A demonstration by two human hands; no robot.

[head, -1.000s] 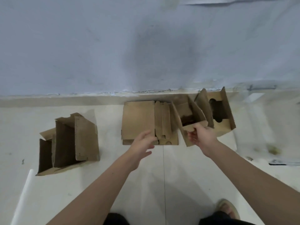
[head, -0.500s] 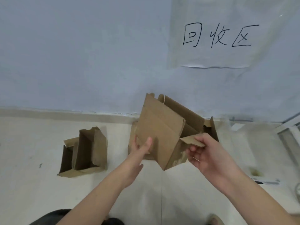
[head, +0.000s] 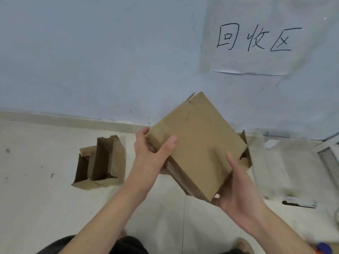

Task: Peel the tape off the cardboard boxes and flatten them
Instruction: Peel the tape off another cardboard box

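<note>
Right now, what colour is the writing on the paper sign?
Black, on the white paper sign; head view.

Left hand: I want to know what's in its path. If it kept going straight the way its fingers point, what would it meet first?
The left hand already grips the held cardboard box, so that comes first. Beyond lies the wall, though depth is unclear.

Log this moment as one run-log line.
step: handling box | left hand: grips cardboard box upper-left corner | right hand: holds lower-right edge | box: lifted, tilted | open boxes: on floor, untouched
</note>
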